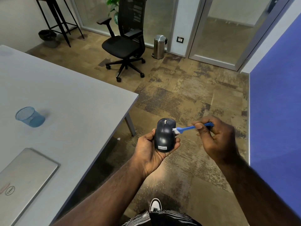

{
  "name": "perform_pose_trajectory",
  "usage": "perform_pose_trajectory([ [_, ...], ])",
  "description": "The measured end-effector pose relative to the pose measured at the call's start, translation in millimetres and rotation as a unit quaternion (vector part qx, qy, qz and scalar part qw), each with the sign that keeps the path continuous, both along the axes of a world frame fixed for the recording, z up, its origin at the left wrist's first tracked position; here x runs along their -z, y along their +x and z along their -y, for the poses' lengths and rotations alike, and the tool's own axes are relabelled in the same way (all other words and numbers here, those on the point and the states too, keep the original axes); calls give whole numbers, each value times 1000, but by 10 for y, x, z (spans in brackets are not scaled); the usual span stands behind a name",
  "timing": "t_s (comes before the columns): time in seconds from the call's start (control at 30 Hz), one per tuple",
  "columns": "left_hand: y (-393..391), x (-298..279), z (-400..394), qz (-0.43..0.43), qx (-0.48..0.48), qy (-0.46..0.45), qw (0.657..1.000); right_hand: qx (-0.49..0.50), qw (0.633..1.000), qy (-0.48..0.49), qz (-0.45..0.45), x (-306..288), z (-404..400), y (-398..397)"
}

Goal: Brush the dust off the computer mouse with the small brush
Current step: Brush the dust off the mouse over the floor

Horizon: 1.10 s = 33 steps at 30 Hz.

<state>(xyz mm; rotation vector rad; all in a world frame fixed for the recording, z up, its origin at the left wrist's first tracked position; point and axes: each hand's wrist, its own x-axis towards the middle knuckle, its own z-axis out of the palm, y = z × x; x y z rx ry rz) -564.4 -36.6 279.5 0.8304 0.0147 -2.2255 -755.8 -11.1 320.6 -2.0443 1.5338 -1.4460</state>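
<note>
A dark computer mouse (164,136) with a white label lies in the palm of my left hand (149,149), which grips it from below, held out over the floor to the right of the table. My right hand (216,137) pinches the blue handle of a small brush (187,128). The brush's white bristles touch the right side of the mouse, near its front.
A grey table (73,101) fills the left, with a blue mesh cup (30,116) and a closed silver laptop (24,180) on it. A black office chair (125,41) and a steel bin (159,46) stand beyond. A blue wall panel (276,111) runs along the right.
</note>
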Motion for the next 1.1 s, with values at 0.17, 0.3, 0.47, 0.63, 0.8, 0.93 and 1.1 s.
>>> perform_pose_trajectory([
  [0.17, -19, 18, -11, -13, 1, -6, 1000, -102, 994, 27, -18, 11, -67, 70],
  [0.3, -7, 8, -6, -10, 8, -2, 1000, 15, 1000, 0, -2, 17, 37, 22],
  [0.47, 9, -10, -6, -4, 1, -6, 1000, -39, 999, 1, -6, -16, 17, 58],
  [0.63, 18, 1, -16, 3, 29, -31, 999, 59, 998, 5, -21, -21, 124, 38],
  [0.8, -13, -11, -34, 37, 55, -59, 996, 55, 998, 25, -28, -74, 203, 50],
  [0.93, -34, 12, -98, 71, 65, -62, 993, 37, 998, 32, -43, -112, 221, 60],
  [1.1, -28, 22, -103, 85, 68, -61, 992, 42, 996, 58, -49, -123, 251, 84],
])
